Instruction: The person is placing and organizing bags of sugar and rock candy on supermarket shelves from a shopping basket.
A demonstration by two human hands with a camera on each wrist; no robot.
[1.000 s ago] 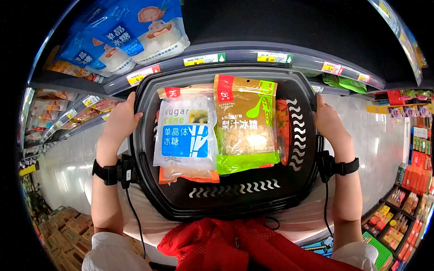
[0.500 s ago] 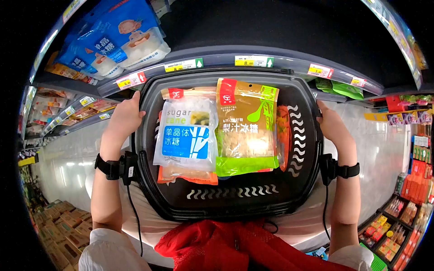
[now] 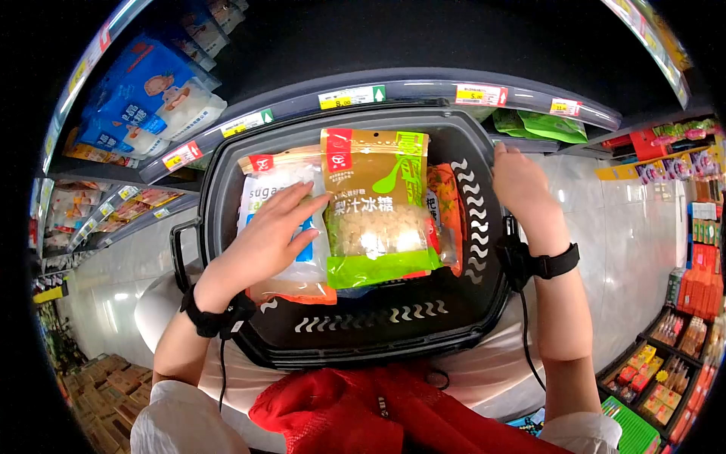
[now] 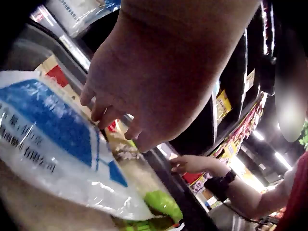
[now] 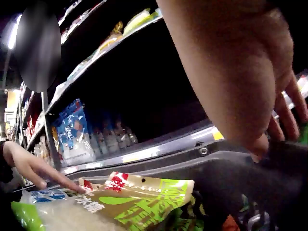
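Note:
A black shopping basket [image 3: 378,356] sits over the person's lap, with several bags inside. My left hand [image 3: 265,238] lies over the white-and-blue sugar cane rock sugar bag [image 3: 311,266], its fingers extended toward the brown-and-green rock sugar bag [image 3: 378,216]. In the left wrist view, those fingers hang down over the bags. My right hand [image 3: 529,185] grips the basket's right rim; the right wrist view shows its fingers [image 5: 287,120] bent over that edge. An orange bag [image 3: 448,216] is partly hidden behind the brown one. Beneath the white bag, another orange-edged bag [image 3: 295,293] peeks out.
Against the basket's far side runs a dark shelf edge [image 3: 302,106] with price tags. Blue rock sugar bags [image 3: 162,98] stand on the shelf at left, and green bags [image 3: 541,125] lie lower at right. The basket's handle [image 3: 178,257] juts out at left.
The left hand has left the basket's left rim and moved right onto the white sugar bag. The right hand stays on its rim. Basket and shelf have shifted left in the head view.

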